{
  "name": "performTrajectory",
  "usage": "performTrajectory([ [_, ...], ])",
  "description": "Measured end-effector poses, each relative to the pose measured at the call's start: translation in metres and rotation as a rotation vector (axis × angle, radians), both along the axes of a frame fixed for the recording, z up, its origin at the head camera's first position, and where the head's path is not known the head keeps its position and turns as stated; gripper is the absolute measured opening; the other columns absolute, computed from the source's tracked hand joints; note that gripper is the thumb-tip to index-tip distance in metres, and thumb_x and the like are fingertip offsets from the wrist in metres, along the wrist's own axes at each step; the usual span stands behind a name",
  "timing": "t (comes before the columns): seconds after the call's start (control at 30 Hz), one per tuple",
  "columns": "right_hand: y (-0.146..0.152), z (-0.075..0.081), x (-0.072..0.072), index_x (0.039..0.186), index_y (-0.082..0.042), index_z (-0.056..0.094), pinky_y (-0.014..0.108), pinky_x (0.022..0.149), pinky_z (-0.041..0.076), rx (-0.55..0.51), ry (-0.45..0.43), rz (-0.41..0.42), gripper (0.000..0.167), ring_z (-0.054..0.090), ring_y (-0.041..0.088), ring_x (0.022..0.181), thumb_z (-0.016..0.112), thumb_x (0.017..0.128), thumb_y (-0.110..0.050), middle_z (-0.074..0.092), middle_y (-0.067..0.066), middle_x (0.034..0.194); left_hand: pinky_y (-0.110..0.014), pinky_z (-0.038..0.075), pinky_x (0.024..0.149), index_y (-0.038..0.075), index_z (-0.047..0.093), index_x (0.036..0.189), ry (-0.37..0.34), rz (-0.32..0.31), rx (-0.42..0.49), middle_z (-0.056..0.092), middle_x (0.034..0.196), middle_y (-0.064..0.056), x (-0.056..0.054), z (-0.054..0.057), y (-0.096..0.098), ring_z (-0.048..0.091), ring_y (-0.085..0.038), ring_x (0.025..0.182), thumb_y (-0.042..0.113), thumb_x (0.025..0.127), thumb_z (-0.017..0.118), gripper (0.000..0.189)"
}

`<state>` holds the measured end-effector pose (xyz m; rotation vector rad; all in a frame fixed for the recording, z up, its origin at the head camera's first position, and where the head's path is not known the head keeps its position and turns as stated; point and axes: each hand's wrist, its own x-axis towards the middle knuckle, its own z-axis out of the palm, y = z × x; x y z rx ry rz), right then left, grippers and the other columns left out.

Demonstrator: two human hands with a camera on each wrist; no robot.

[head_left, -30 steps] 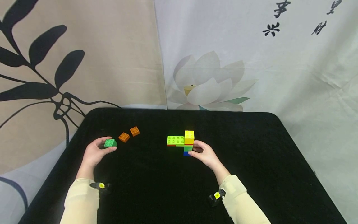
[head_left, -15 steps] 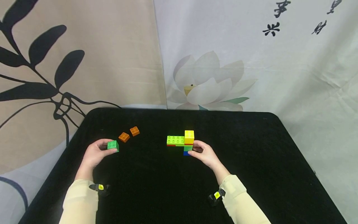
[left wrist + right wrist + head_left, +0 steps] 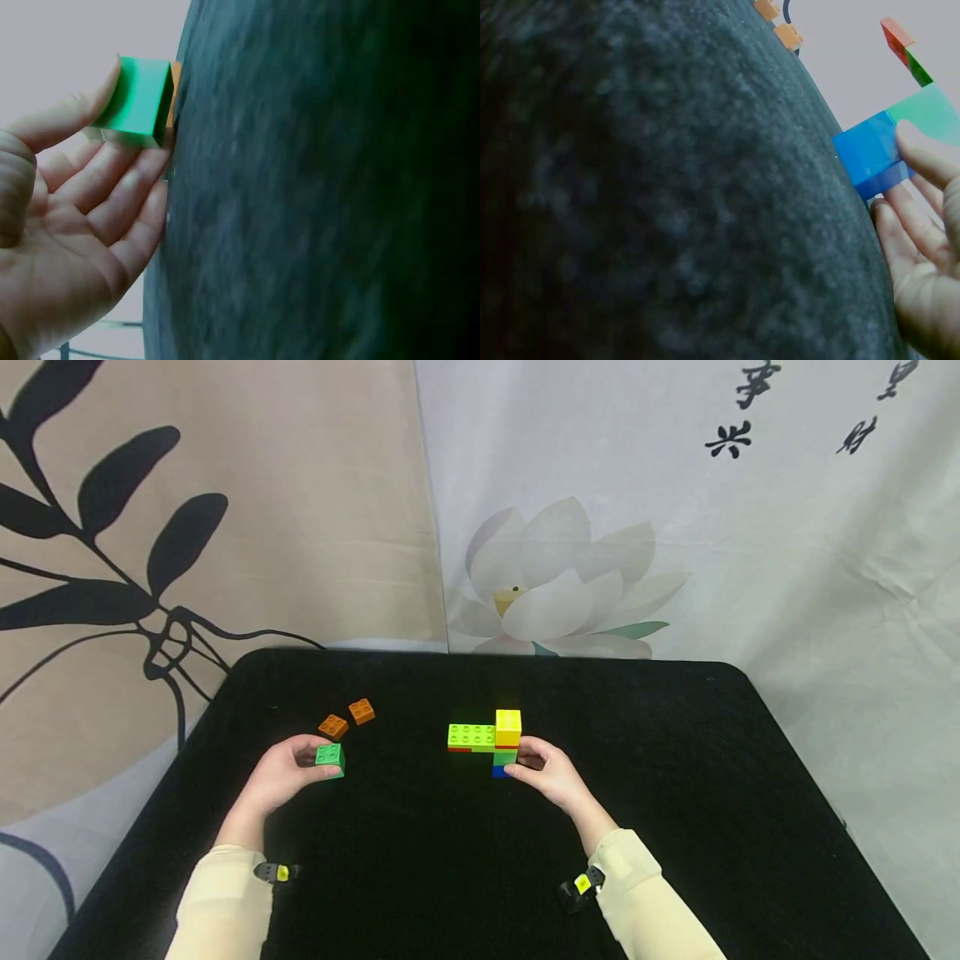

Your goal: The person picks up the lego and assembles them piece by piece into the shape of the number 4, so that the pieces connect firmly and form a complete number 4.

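At the table (image 3: 420,860), left hand (image 3: 276,773) grips a green brick (image 3: 330,759), right hand (image 3: 557,779) stacked bricks (image 3: 507,729).

A black table (image 3: 435,860) with rounded far corners spread beneath the left hand (image 3: 279,777) and right hand (image 3: 553,779). Just beyond the left hand lay one orange brick (image 3: 333,726), a second orange brick (image 3: 362,712) slightly farther; at the right hand's fingers stood a brick stack (image 3: 507,728).
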<state>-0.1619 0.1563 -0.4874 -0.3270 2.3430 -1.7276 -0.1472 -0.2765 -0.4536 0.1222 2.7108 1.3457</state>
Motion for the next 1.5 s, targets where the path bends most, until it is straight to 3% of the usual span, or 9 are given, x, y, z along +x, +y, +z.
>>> performTrajectory([
  [0.3, 0.000, 0.000, 0.000, 0.129, -0.006, 0.060, 0.044, 0.101, 0.047, -0.010, 0.011, -0.002, 0.042, 0.061, 0.025, 0.112, 0.074, 0.090, -0.014, 0.065, 0.010, 0.123, -0.039, 0.054, 0.082, 0.001, 0.062, 0.119, 0.012, -0.096, 0.110, 0.066, 0.107, -0.013, -0.005, 0.003, 0.035, 0.065, -0.025, 0.096, 0.021, 0.089, 0.075, 0.039],
  [0.5, -0.001, 0.000, -0.001, 0.129, -0.005, 0.061, 0.044, 0.101, 0.048, -0.008, 0.018, -0.008, 0.043, 0.062, 0.026, 0.112, 0.075, 0.089, -0.015, 0.066, 0.010, 0.122, -0.037, 0.054, 0.084, 0.002, 0.060, 0.120, 0.019, -0.123, 0.196, 0.066, 0.108, -0.012, -0.008, 0.006, 0.063, 0.066, -0.025, 0.096, 0.018, 0.089, 0.075, 0.038],
  [0.73, -0.001, -0.001, -0.001, 0.128, -0.005, 0.061, 0.044, 0.101, 0.048, -0.002, 0.019, -0.013, 0.043, 0.062, 0.026, 0.112, 0.075, 0.089, -0.014, 0.066, 0.010, 0.122, -0.038, 0.053, 0.088, 0.004, 0.059, 0.123, 0.055, -0.099, 0.235, 0.067, 0.111, -0.011, -0.012, 0.020, 0.092, 0.065, -0.025, 0.100, 0.019, 0.091, 0.074, 0.039],
  [1.0, -0.001, -0.002, -0.001, 0.128, -0.006, 0.062, 0.044, 0.101, 0.047, -0.012, 0.019, -0.017, 0.043, 0.062, 0.025, 0.111, 0.076, 0.088, -0.015, 0.066, 0.009, 0.121, -0.030, 0.053, 0.087, 0.003, 0.058, 0.125, 0.107, -0.122, 0.340, 0.066, 0.113, -0.014, -0.015, 0.039, 0.121, 0.064, -0.026, 0.100, 0.012, 0.090, 0.073, 0.039],
  [1.27, -0.001, -0.002, 0.000, 0.128, -0.006, 0.062, 0.044, 0.101, 0.047, -0.016, 0.017, -0.014, 0.042, 0.062, 0.025, 0.111, 0.075, 0.089, -0.013, 0.066, 0.009, 0.122, -0.038, 0.053, 0.091, 0.002, 0.060, 0.125, 0.132, -0.155, 0.394, 0.065, 0.114, -0.013, -0.016, 0.050, 0.146, 0.064, -0.026, 0.101, 0.006, 0.089, 0.074, 0.039],
  [1.5, 0.000, -0.002, -0.001, 0.128, -0.006, 0.061, 0.044, 0.101, 0.047, -0.016, 0.019, -0.010, 0.042, 0.062, 0.025, 0.111, 0.075, 0.089, -0.013, 0.066, 0.009, 0.121, -0.048, 0.051, 0.093, 0.003, 0.060, 0.125, 0.154, -0.177, 0.407, 0.064, 0.112, -0.014, -0.020, 0.050, 0.163, 0.063, -0.031, 0.102, 0.007, 0.089, 0.074, 0.039],
])
